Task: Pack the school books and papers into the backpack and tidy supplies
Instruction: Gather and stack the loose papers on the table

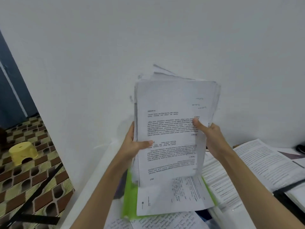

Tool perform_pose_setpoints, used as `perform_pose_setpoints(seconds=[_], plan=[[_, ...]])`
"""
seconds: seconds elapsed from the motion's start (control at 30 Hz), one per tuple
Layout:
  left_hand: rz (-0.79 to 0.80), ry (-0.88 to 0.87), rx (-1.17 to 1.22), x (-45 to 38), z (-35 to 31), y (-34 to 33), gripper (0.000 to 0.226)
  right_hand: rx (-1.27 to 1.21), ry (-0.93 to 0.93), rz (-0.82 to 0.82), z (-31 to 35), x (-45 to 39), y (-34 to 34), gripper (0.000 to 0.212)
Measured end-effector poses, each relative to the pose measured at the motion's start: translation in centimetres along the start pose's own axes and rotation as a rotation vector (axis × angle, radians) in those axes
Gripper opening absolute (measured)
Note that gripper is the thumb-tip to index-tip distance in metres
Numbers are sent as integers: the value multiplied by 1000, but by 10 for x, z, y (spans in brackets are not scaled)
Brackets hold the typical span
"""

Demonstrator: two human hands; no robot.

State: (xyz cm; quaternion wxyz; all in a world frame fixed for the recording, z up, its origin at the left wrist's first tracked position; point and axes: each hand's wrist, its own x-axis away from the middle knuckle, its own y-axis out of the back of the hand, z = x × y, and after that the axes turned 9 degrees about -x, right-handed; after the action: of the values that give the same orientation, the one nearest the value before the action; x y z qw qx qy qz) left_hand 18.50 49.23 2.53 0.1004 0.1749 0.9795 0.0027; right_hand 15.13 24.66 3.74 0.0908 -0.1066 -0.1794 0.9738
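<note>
Head view. Both hands hold a thick stack of papers upright in front of the white wall, lifted clear of the table. The left hand grips the stack's left edge, thumb across the front sheet and fingers hidden behind it. The right hand grips the right edge the same way, thumb pressed on the printed page. Holding it by both long edges likely serves to square the loose sheets, since several at the back poke out above the top edge at odd angles.

The stack's long axis runs nearly vertical, leaning a little to the right at the top. The print on the front sheet reads upside down to the camera, so the page heads point down toward the table.

Just below the stack lies a green folder with more printed sheets on it. Below those, at the frame's bottom edge, are handwritten pages. To the right of the stack an open book lies flat. Well to the left of the stack, down on the patterned floor, stands a yellow stool. No backpack is in view, so packing looks not yet begun for this stack.
</note>
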Motion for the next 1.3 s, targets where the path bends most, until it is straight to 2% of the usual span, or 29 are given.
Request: perform_pose_setpoints(seconds=[0.07, 0.17, 0.37, 0.47, 0.5, 0.63, 0.83, 1.0, 1.17, 1.3], plan=[[-54, -42, -69, -2, -4, 1, 65, 73, 51, -14, 1, 6, -8, 27], [-129, -50, -48, -1, -7, 2, 68, 149, 59, -32, -2, 15, -15, 39], [-243, -113, -39, -7, -29, -7, 80, 140, 136, -87, 12, 13, -20, 52], [-314, -142, 11, -13, -44, -11, 92, 139, 197, -109, 19, 12, -27, 45], [-350, -149, 32, -14, -48, -12, 90, 128, 203, -116, 20, 13, -30, 43], [-515, -176, 112, -19, -67, -14, 62, 114, 193, -128, 22, 12, -33, 45], [-558, -174, 87, -23, -75, -19, 35, 76, 185, -181, 20, 12, -33, 55], [-547, -179, 19, -20, -79, -19, 38, 69, 210, -219, 21, 11, -35, 47], [-522, -205, 14, -19, -80, -13, 11, 84, 231, -205, 19, 12, -30, 40], [-454, -268, -5, -16, -77, -9, 23, 63, 252, -159, 19, 13, -25, 35]])
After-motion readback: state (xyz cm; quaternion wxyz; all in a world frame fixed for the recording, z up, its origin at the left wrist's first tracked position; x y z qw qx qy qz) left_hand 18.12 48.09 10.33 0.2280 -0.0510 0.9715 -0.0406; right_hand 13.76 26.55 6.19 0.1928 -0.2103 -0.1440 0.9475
